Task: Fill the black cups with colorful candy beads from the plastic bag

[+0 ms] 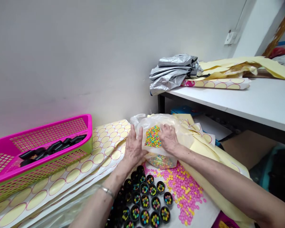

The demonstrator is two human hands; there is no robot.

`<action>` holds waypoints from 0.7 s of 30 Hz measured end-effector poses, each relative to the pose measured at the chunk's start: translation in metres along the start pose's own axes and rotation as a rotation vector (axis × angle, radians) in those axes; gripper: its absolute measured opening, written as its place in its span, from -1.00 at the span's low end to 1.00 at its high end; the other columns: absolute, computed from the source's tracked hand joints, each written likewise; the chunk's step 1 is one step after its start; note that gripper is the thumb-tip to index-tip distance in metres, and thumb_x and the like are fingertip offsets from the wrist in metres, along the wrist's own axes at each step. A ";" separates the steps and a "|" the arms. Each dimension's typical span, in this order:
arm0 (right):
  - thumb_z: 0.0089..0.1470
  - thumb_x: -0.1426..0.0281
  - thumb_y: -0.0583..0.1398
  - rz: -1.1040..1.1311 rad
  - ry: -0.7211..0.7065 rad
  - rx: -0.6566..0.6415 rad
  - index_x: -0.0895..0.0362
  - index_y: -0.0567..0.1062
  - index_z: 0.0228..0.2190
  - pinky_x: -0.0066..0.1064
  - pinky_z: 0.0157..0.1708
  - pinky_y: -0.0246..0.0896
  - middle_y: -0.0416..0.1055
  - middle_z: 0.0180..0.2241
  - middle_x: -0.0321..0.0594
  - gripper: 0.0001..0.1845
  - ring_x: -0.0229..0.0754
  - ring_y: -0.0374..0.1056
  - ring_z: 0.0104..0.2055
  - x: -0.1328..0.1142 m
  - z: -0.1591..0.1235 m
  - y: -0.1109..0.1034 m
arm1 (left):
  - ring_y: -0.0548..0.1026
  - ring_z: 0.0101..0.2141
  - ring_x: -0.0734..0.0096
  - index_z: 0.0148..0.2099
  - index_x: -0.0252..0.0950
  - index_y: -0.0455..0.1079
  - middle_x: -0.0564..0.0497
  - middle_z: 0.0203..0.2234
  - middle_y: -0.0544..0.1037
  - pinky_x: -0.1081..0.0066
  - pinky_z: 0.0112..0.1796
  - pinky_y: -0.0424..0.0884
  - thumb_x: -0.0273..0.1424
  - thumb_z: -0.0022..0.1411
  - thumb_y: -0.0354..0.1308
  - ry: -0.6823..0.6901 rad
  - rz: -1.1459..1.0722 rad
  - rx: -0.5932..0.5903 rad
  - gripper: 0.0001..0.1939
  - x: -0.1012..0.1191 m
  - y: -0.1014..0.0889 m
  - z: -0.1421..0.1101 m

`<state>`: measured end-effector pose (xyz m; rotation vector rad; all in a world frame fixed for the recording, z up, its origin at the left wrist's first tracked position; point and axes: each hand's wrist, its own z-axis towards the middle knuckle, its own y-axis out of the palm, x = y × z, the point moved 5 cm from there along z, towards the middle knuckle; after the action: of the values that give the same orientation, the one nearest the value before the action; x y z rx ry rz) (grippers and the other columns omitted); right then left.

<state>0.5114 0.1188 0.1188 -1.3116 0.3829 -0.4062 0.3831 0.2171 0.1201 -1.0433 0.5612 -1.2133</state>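
Observation:
A clear plastic bag (165,120) of small multicoloured candy-like beads (153,136) lies open in front of me. My left hand (133,146) rests against the bag's left side, fingers stretched out and thumb apart. At the right edge of the opening, my right hand (168,138) has its fingers curled on the plastic; its fingertips are partly hidden. Nearer to me stand many small black cups (144,201) with coloured beads in them. Beside the cups, loose pink and yellow pieces (184,193) are spread over a white surface.
On the left, a pink and green basket (89,139) holds black cylindrical pieces (53,148). Sheets of round yellow stickers (85,166) lie under and beside it. A white table (263,101) at right bears folded silver bags (173,71) and yellow paper (230,68).

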 end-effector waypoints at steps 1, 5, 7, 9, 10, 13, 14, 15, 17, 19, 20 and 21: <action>0.11 0.46 0.03 -0.028 0.084 0.057 0.20 0.48 -0.21 0.08 0.03 -0.09 0.09 0.15 0.10 -0.73 0.17 -0.04 0.17 0.015 0.001 -0.006 | -0.15 0.23 -0.21 0.30 -0.34 -0.31 -0.39 0.26 -0.33 0.02 0.06 0.13 -0.28 -0.16 0.32 -0.075 -0.117 -0.016 0.13 -0.007 0.004 0.007; 0.03 0.37 0.16 0.032 0.290 -0.065 0.20 0.52 -0.28 -0.20 -0.17 0.15 0.28 0.00 0.09 -0.78 0.07 0.22 0.00 0.063 0.006 -0.001 | 0.42 -0.14 0.14 0.06 -0.38 0.24 -0.12 -0.18 0.46 0.27 -0.16 0.32 -0.28 -0.07 0.21 -0.255 -0.447 -0.140 -0.38 -0.021 0.021 0.031; 0.01 0.40 0.16 0.063 0.242 -0.148 0.22 0.53 -0.34 -0.39 -0.32 0.16 0.42 -0.23 0.01 -0.81 -0.09 0.34 -0.20 0.073 0.013 0.003 | 0.43 -0.38 0.30 -0.29 -0.35 0.41 0.02 -0.52 0.45 0.37 -0.30 0.32 -0.33 -0.06 0.16 -0.320 -0.535 -0.158 -0.74 -0.022 0.026 0.040; 0.04 0.44 0.12 0.060 0.189 -0.140 0.25 0.52 -0.32 -0.43 -0.34 0.14 0.43 -0.30 -0.02 -0.80 -0.13 0.35 -0.24 0.076 0.025 -0.005 | 0.38 -0.48 0.38 -0.47 -0.34 0.37 0.06 -0.64 0.38 0.43 -0.40 0.27 -0.33 -0.06 0.14 -0.405 -0.634 -0.125 -0.85 -0.023 0.028 0.047; 0.07 0.46 0.08 0.048 0.165 -0.108 0.26 0.50 -0.26 -0.43 -0.32 0.13 0.42 -0.25 0.00 -0.76 -0.12 0.34 -0.20 0.075 0.033 -0.014 | 0.36 -0.51 0.41 -0.48 -0.33 0.36 0.06 -0.65 0.37 0.45 -0.44 0.25 -0.31 -0.05 0.12 -0.451 -0.696 -0.099 -0.84 -0.023 0.029 0.051; 0.12 0.58 -0.07 -0.081 0.035 0.070 0.31 0.41 -0.12 -0.38 -0.33 0.11 0.33 -0.11 0.09 -0.64 -0.08 0.33 -0.17 0.063 0.065 -0.055 | 0.30 -0.59 0.48 -0.46 -0.34 0.32 0.08 -0.65 0.34 0.48 -0.53 0.21 -0.22 -0.03 0.09 -0.584 -0.921 -0.012 -0.75 -0.020 0.031 0.061; 0.12 0.61 -0.10 -0.147 -0.033 0.143 0.31 0.39 -0.12 -0.37 -0.35 0.10 0.31 -0.10 0.11 -0.62 -0.08 0.33 -0.19 0.056 0.076 -0.070 | 0.30 -0.60 0.49 -0.45 -0.34 0.30 0.08 -0.65 0.34 0.48 -0.54 0.22 -0.19 -0.03 0.09 -0.621 -1.005 0.013 -0.72 -0.018 0.031 0.064; 0.12 0.63 -0.13 -0.215 -0.107 0.211 0.32 0.39 -0.13 -0.37 -0.38 0.09 0.31 -0.12 0.11 -0.61 -0.08 0.33 -0.21 0.047 0.086 -0.084 | 0.30 -0.61 0.49 -0.44 -0.34 0.29 0.08 -0.65 0.34 0.47 -0.54 0.24 -0.16 -0.04 0.09 -0.650 -1.089 0.030 -0.70 -0.016 0.032 0.067; 0.14 0.61 -0.16 -0.318 -0.243 0.309 0.31 0.40 -0.17 -0.36 -0.41 0.06 0.32 -0.15 0.10 -0.61 -0.07 0.32 -0.22 0.030 0.098 -0.103 | 0.32 -0.61 0.49 -0.42 -0.34 0.29 0.07 -0.63 0.36 0.44 -0.52 0.29 -0.13 -0.08 0.14 -0.689 -1.245 0.049 -0.66 -0.011 0.034 0.071; 0.17 0.58 -0.18 -0.376 -0.340 0.365 0.28 0.40 -0.19 -0.37 -0.44 0.01 0.32 -0.17 0.06 -0.60 -0.08 0.31 -0.23 0.018 0.099 -0.108 | 0.36 -0.58 0.46 -0.38 -0.34 0.31 0.05 -0.59 0.40 0.42 -0.48 0.34 -0.13 -0.12 0.21 -0.707 -1.374 0.062 -0.62 -0.008 0.035 0.070; 0.18 0.58 -0.18 -0.395 -0.366 0.380 0.27 0.40 -0.20 -0.37 -0.46 -0.02 0.33 -0.18 0.03 -0.60 -0.10 0.30 -0.25 0.016 0.097 -0.106 | 0.39 -0.55 0.44 -0.35 -0.34 0.33 0.03 -0.57 0.43 0.41 -0.46 0.35 -0.13 -0.13 0.23 -0.713 -1.425 0.068 -0.61 -0.007 0.036 0.067; 0.18 0.57 -0.18 -0.408 -0.377 0.387 0.26 0.40 -0.20 -0.37 -0.48 -0.06 0.33 -0.19 0.01 -0.61 -0.12 0.30 -0.27 0.016 0.092 -0.101 | 0.42 -0.52 0.41 -0.31 -0.33 0.34 0.01 -0.54 0.45 0.40 -0.44 0.37 -0.14 -0.13 0.25 -0.718 -1.469 0.070 -0.59 -0.006 0.037 0.064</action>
<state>0.5631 0.1679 0.2369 -1.0496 -0.2769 -0.5302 0.4515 0.2447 0.1157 -1.7641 -1.0130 -1.8506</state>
